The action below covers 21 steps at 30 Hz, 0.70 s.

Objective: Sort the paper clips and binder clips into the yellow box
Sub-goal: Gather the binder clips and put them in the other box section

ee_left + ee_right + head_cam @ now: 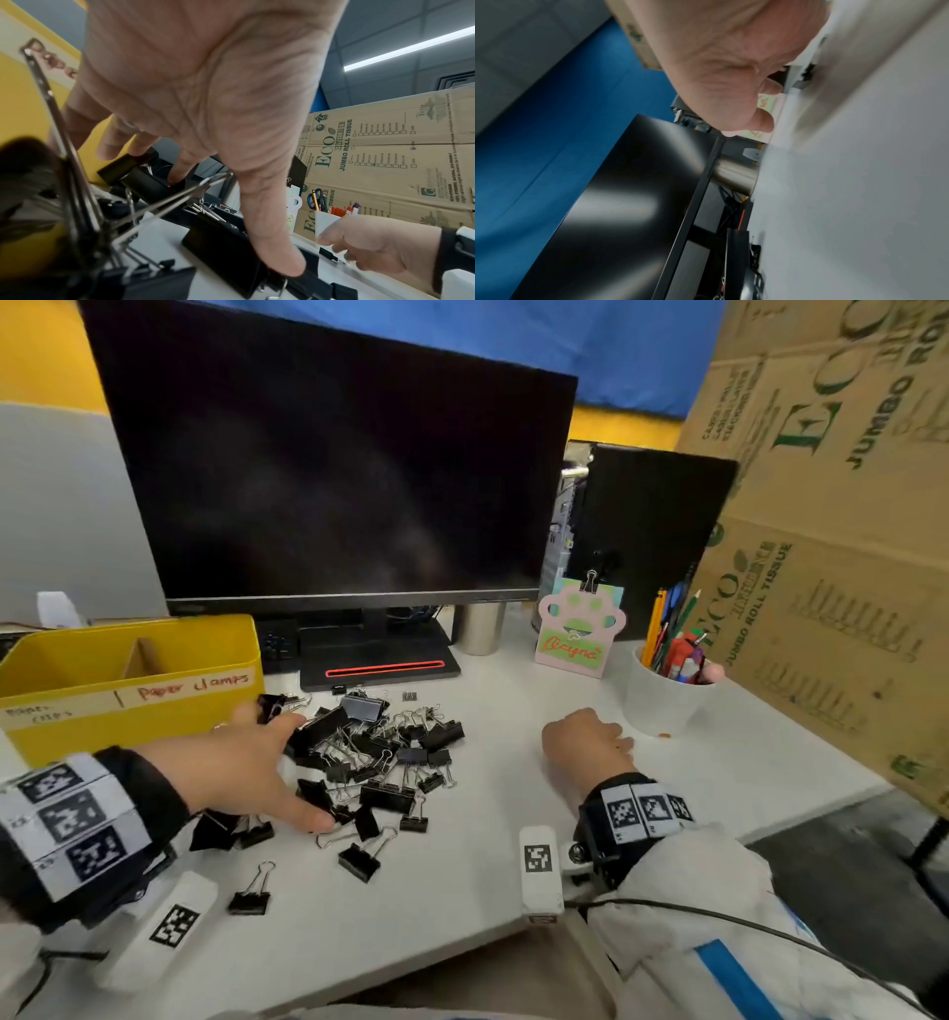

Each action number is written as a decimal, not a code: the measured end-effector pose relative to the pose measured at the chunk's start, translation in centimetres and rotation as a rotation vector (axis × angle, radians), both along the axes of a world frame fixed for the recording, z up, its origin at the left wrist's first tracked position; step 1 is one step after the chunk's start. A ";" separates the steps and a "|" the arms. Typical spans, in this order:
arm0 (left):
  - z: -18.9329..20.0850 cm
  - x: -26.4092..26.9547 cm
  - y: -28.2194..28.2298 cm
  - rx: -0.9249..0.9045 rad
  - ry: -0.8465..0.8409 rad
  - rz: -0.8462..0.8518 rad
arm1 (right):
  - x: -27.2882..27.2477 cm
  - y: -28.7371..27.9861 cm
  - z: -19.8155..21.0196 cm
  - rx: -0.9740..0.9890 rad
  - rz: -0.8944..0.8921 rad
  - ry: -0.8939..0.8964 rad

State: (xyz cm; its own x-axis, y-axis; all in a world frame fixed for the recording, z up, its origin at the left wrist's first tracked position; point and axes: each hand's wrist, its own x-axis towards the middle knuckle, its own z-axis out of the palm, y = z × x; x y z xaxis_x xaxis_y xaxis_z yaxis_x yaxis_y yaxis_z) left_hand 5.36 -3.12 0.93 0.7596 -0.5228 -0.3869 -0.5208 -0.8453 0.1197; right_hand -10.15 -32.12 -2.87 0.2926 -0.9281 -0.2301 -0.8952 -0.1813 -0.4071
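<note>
A pile of black binder clips lies on the white desk in front of the monitor. My left hand is spread over the pile's left side with straight fingers. In the left wrist view this left hand has its thumb resting on a large clip, and its fingertips touch other clips. The yellow box stands at the far left; it has a cardboard divider and handwritten labels. My right hand rests on the desk right of the pile, fingers curled under, with nothing seen in it.
Two loose clips lie near the desk's front edge. A monitor on its stand fills the back. At the right are a white cup of pens, a pink paw card and a cardboard carton.
</note>
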 end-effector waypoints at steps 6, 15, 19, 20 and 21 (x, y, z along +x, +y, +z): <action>0.2 -0.3 -0.3 -0.053 0.048 -0.009 | 1.5 2.2 -0.5 0.082 0.254 -0.177; 1.0 -0.2 0.0 -0.153 -0.005 0.103 | 3.3 6.6 0.9 0.146 0.508 -0.267; 1.1 -0.3 0.3 -0.135 -0.004 0.121 | 4.5 8.8 1.4 0.083 0.668 -0.160; 1.1 -0.3 0.4 -0.138 -0.012 0.122 | 4.9 9.1 1.3 0.059 0.675 -0.131; 1.2 -0.4 0.5 -0.156 -0.015 0.123 | 5.3 9.3 1.1 0.038 0.668 -0.115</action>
